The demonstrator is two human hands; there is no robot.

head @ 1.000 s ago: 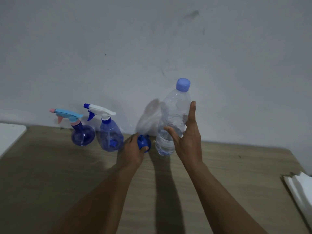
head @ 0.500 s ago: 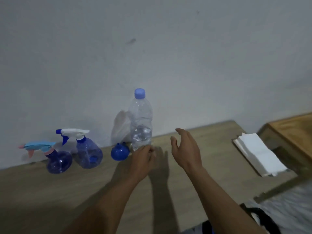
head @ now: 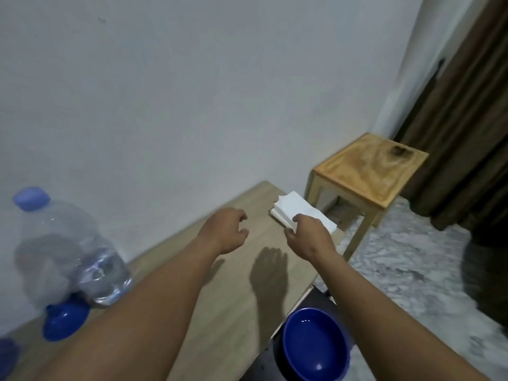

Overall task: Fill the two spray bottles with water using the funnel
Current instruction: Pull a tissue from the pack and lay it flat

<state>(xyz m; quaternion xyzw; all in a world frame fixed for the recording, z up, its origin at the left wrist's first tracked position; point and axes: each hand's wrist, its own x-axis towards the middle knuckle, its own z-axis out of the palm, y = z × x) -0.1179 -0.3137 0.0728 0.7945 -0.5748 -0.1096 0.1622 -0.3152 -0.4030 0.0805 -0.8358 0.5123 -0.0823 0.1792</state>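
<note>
Reaching toward the far right corner of the table (head: 233, 312), the right hand (head: 310, 237) meets a stack of white napkins (head: 299, 210): its bent fingers lie on the stack's near edge with the thumb against the side, a pinching grasp. The left hand (head: 225, 232) hovers just above the tabletop beside it, fingers loosely curled, holding nothing and apart from the napkins.

At far left stands a clear water bottle (head: 68, 251) with a blue cap (head: 31, 198), partly filled. Motion blur smears its outline, and no print can be read on it. The blue funnel (head: 66, 321) sits on the table wide end down, touching the bottle's base, well apart from both hands. A dark blue shape (head: 8, 356) is cut off by the lower left corner and is too blurred to identify.

Below the table's near edge lies a blue bowl (head: 316, 350), partly hidden by the right forearm. A wooden stool (head: 368, 171) stands beyond the table's end, with a brown curtain (head: 467, 133) behind it.
</note>
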